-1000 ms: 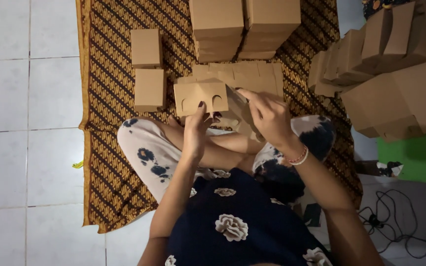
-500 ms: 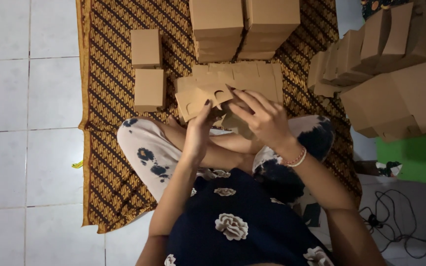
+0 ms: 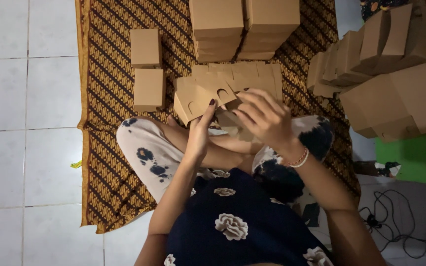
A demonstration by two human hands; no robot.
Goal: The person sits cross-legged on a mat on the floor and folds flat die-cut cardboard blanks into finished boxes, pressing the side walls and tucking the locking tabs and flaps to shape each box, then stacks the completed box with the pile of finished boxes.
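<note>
Evidently both hands steady the cardboard blank: left hand pinches its lower edge, right hand, at three o'clock, curls half-open over its flap.

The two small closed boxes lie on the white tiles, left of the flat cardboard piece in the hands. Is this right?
Not quite. In the head view the two small closed boxes lie on the brown patterned cloth, not on white tiles. They are left of the flat cardboard piece in the hands.
</note>
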